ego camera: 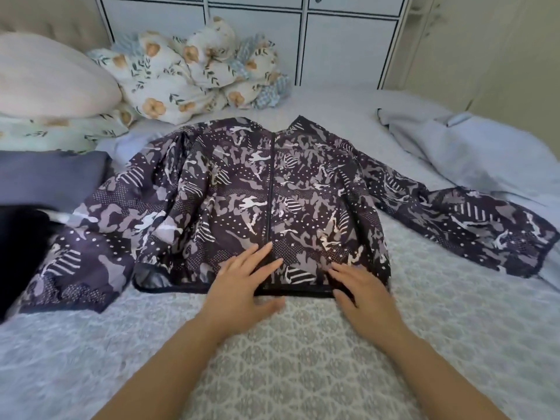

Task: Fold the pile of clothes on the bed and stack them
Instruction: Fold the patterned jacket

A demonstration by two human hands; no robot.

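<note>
A dark purple patterned zip jacket point(236, 189) lies spread flat, front up, on the bed point(303, 359), both sleeves stretched out to the sides. My left hand point(242, 283) rests with straight fingers on the hem just left of the zipper. My right hand point(360, 286) lies flat on the hem to the right of the zipper. Neither hand holds anything. At the left edge lie a folded slate-blue garment point(48, 177) and a black garment point(21, 247), with the jacket's left sleeve partly over the black one.
A pale pink pillow point(51, 74) and a crumpled floral blanket point(194, 68) lie at the head of the bed. A light blue garment point(472, 153) is heaped at the right. White cabinet doors point(303, 34) stand behind the bed.
</note>
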